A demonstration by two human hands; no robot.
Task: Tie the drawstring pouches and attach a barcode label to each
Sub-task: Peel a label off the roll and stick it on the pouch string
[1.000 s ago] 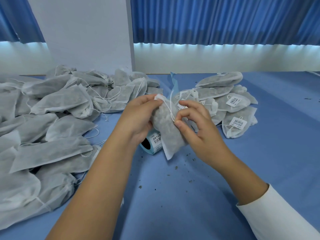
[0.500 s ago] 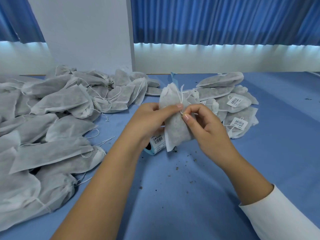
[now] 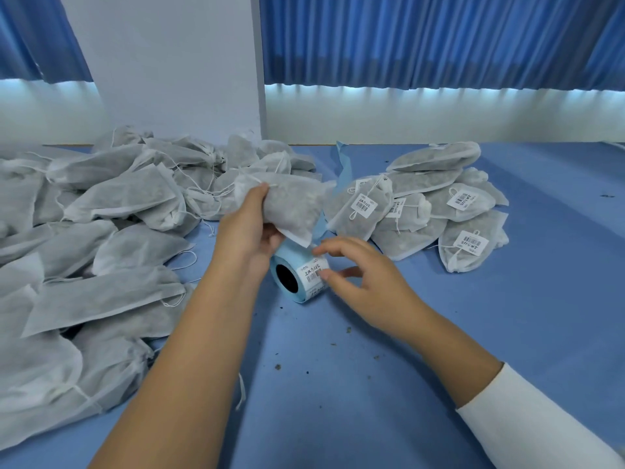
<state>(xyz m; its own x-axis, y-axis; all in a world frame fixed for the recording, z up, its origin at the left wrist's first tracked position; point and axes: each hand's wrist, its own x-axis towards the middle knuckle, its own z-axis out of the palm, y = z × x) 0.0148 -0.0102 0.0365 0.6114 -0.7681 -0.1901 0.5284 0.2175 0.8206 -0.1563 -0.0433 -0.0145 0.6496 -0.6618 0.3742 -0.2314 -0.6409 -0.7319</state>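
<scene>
Head view.

- Roll [image 3: 298, 276]: blue label roll lying on its side on the table [image 3: 372, 394], dark core facing the camera, a white barcode label [image 3: 313, 273] on its outer turn. Taken as landmark below.
- Left hand [image 3: 246, 228]: just above and left of the roll, fingers curled round one end of a pouch [image 3: 292, 204], thumb on top.
- Pouch: grey-white, filled, held off the table directly above the roll, lower corner hanging just over it. No barcode label seen on the side shown.
- Right hand [image 3: 367, 282]: just right of the roll, holding nothing, fingers loosely spread, one fingertip [image 3: 325, 274] touching the label on the roll. White sleeve [image 3: 541, 431] on the forearm.
- Hands apart, the roll between them.
- Unlabelled pile [image 3: 101, 231]: many pouches heaped left of the roll, loose strings trailing.
- Labelled pile [image 3: 436, 211]: smaller heap right of and behind the roll, barcode labels showing on several.
- Backing strip [image 3: 343, 170]: blue, rising behind the roll, partly hidden by the pouch.
- Crumbs [image 3: 348, 330]: dark specks scattered on the table in front of the roll.
- Curtain [image 3: 439, 38]: blue, pleated, far behind the roll.
</scene>
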